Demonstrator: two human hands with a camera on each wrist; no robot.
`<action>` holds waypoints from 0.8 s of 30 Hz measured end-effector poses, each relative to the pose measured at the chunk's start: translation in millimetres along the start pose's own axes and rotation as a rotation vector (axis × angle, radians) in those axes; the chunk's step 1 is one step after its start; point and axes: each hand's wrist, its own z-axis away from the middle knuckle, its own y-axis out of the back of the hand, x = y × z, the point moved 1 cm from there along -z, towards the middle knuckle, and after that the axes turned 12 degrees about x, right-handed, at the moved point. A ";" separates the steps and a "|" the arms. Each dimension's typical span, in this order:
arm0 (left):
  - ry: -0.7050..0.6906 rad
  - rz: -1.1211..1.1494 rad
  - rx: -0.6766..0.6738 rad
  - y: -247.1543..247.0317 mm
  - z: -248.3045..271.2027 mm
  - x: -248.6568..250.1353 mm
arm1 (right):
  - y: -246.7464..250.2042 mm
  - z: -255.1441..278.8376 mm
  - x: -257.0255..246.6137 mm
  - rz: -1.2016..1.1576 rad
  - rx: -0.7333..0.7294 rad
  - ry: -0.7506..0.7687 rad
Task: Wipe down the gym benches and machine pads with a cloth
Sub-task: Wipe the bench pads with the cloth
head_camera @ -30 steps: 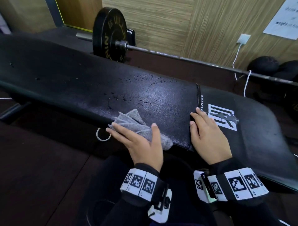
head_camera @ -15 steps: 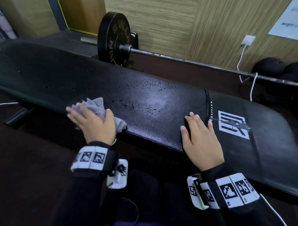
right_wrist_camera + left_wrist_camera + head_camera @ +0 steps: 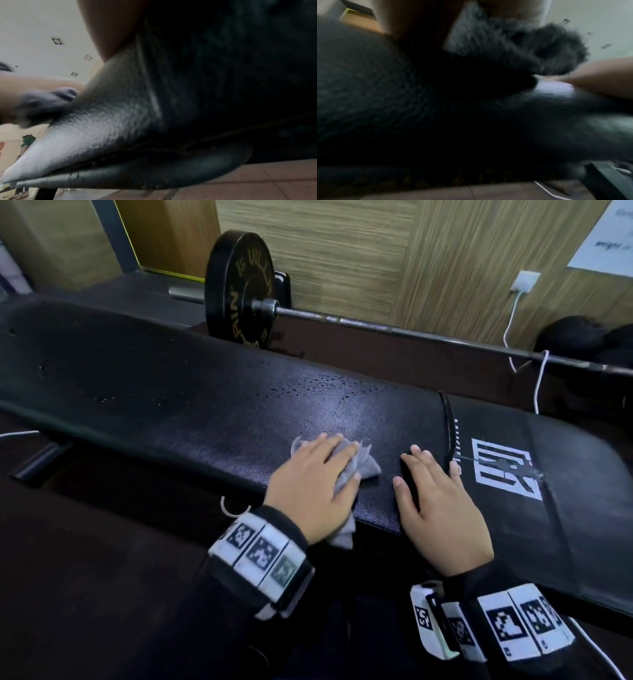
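bench pad (image 3: 212, 405) stretches black across the head view, barbell (image 3: 376, 328) and weight plate (image 3: 239, 289) behind it near the wood-panelled wall. grey cloth (image 3: 364, 462) now sits bunched on the near part of the pad, just left of the seam (image 3: 447, 426), pressed flat under the left hand (image 3: 315, 487) with fingers fairly straight and spread over it, one tail hanging off the near edge. half a second ago sat far out toward the left along the near edge; a second ago hung near the middle edge. so: swept out left, then back right and up onto the top surface. right hand (image 3: 442, 508) holds nothing, palm and straight fingers braced flat on the pad beside the seam, much as before. droplets (image 3: 322, 383) remain beaded on the far half of the pad, near strip looking smoother and sheened. probably means near strip done, far half and logo section (image 3: 507, 470) not yet wiped. wrist views blurred; cloth and pad only vaguely visible there.
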 end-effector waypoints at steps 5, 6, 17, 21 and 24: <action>-0.005 -0.062 -0.001 31.2 33.0 -47.5 | 0.4 0.1 1.1 -0.009 -0.018 0.003; 0.075 -0.070 0.014 37.9 35.0 -66.6 | -0.1 -0.1 0.9 -0.004 -0.023 0.002; 0.409 -0.193 -0.131 15.7 -30.3 -102.9 | -0.5 0.2 -1.8 0.034 -0.006 0.009; 0.191 -0.129 -0.083 -3.5 -21.5 -31.0 | 0.3 -0.2 -1.5 0.035 -0.024 0.011; 0.003 -0.063 -0.033 3.0 2.2 -3.0 | 1.1 -1.8 -1.7 0.024 -0.051 0.010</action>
